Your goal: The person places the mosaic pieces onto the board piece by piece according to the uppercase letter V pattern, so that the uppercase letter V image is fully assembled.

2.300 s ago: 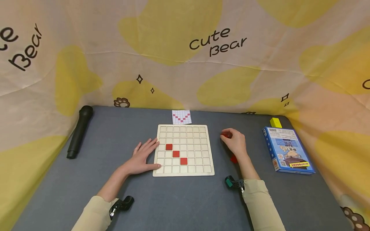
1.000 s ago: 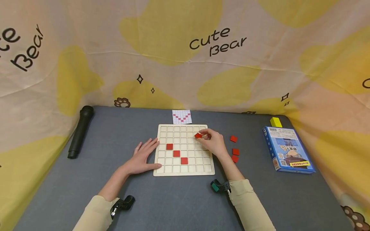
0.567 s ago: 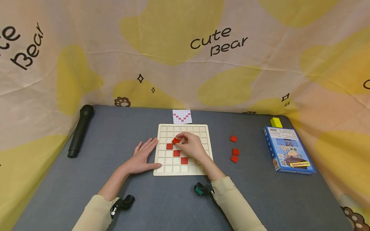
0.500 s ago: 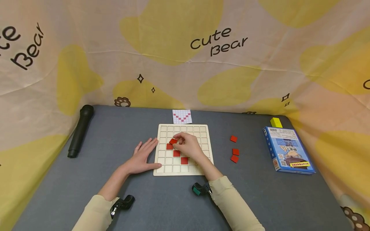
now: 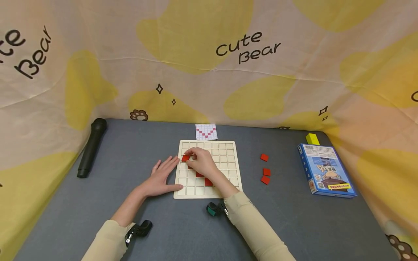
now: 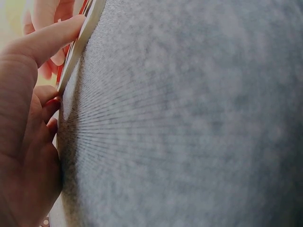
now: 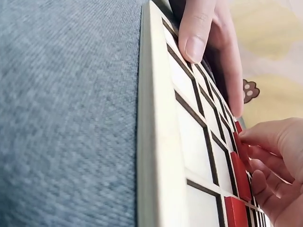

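Pinching a flat red square tile at a left-column cell of a cream gridded board, right hand held something probably light, stiff, best taken by opposite edges, while left hand, fingers spread, touched the board's edge.

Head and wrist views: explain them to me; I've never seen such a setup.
No machine here, only a person's left hand and right hand, bare. The wide picture comes from a head-worn camera, the two close-ups from wrist cameras. On the table lie a gridded board, a patterned card beyond it, three loose red tiles, a box, a yellow block and a microphone. Three more tiles sit in the board. The left hand rests on its edge; the right hand pinches another tile near that edge.
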Action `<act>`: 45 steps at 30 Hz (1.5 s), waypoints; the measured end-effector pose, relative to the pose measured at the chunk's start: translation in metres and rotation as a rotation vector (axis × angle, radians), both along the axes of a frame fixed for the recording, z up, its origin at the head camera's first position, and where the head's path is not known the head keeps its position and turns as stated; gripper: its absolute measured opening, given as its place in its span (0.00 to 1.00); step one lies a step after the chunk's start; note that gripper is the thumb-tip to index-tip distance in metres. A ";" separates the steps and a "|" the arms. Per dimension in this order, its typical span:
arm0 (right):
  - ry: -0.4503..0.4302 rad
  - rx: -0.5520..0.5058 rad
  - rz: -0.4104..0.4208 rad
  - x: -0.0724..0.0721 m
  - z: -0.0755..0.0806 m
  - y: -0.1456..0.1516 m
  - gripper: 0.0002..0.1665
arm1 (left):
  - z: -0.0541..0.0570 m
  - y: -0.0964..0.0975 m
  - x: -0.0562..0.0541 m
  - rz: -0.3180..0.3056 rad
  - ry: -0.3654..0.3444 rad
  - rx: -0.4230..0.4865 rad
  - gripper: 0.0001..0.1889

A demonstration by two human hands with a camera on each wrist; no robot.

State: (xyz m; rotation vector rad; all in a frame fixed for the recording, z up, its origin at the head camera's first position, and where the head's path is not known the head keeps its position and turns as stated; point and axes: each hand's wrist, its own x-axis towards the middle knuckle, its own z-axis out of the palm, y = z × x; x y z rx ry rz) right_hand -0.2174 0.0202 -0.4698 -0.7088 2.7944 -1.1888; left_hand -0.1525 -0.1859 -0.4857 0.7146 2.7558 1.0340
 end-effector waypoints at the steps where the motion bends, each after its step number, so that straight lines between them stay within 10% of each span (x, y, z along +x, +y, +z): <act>1: -0.001 0.002 0.000 -0.001 -0.001 0.000 0.16 | 0.000 0.000 0.000 -0.001 0.007 0.007 0.51; 27: -0.059 -0.103 0.026 0.004 -0.003 0.014 0.17 | 0.000 -0.001 -0.002 0.007 -0.012 -0.031 0.51; 45: -0.110 -0.201 -0.192 0.004 -0.003 0.132 0.10 | -0.001 0.003 -0.001 0.021 -0.026 -0.047 0.52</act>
